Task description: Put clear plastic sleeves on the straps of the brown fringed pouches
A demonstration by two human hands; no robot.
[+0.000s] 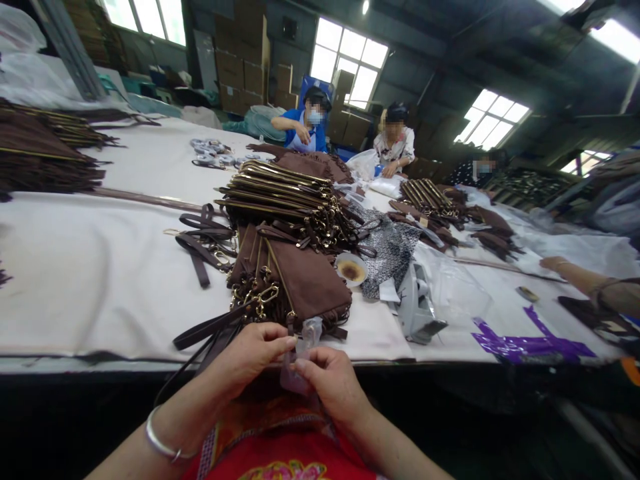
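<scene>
At the table's near edge, my left hand (pixel 257 350) is closed in a pinch at one side of a small clear plastic bag (pixel 295 381). My right hand (pixel 333 381) pinches the other side of that plastic. A short brown strap (pixel 290 327) hangs from the nearest brown pouch (pixel 307 277) down to the bag; whether a finger touches it I cannot tell. This pouch lies on several others with gold zips and clasps. Left of it, a dark wrist strap (pixel 213 325) with a gold clip trails over the edge.
Behind is a tall stack of brown pouches (pixel 280 190). Loose straps (pixel 200 243) lie to its left. A small bowl (pixel 351 269), a grey tape dispenser (pixel 419 303) and purple tape (pixel 530 339) are to the right. Several people work around the table; one arm (pixel 575 277) reaches in from the right.
</scene>
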